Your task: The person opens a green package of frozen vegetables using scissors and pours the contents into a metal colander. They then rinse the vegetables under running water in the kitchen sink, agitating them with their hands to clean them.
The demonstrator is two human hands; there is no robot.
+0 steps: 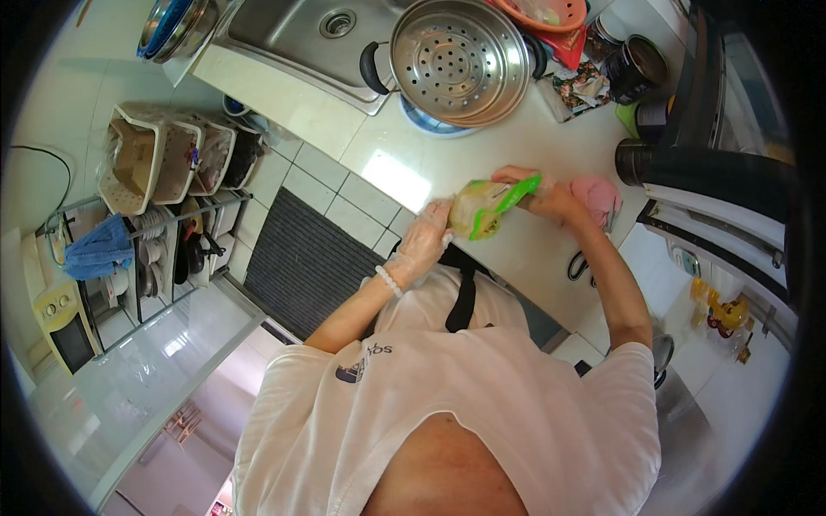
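A clear plastic bag with bright green edging and pale yellowish contents (474, 209) is held between both hands over the counter. My left hand (423, 238), in a thin clear plastic glove, with a white bead bracelet at the wrist, grips the bag's left side. My right hand (548, 201) is at the bag's right end, by the green strip; its fingertips are partly hidden behind the bag. Just right of that hand lies a pink cloth (595, 197). Black-handled scissors (577, 266) rest on the counter below the right forearm.
A steel steamer pot (459, 61) stands on a blue-and-white plate (435, 126) beside the sink (284, 35). An orange basket (568, 16), jars (635, 68) and a patterned packet (577, 93) stand at the back right. A rack (155, 229) and a dark floor mat (310, 258) are left.
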